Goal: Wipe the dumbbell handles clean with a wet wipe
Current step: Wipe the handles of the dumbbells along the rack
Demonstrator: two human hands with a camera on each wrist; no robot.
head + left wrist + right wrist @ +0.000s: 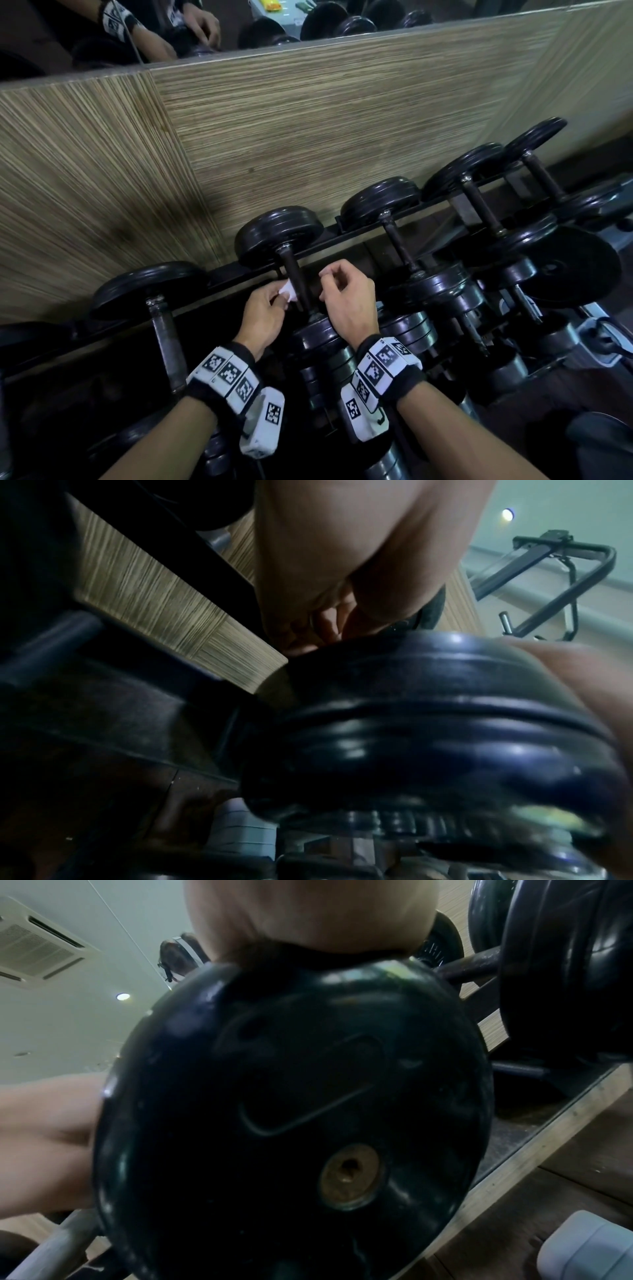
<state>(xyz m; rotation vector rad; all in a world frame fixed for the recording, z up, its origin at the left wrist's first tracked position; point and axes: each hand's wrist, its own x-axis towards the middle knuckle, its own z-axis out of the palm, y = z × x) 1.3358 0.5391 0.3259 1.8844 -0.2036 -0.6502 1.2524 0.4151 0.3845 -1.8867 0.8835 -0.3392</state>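
While the left hand point(262, 317) pinches a small white wet wipe point(287, 293) against the left side of a dark dumbbell handle point(298, 282) on the rack point(359, 231), the right hand point(346, 303) hovers just right of it, fingers loosely curled, holding nothing.
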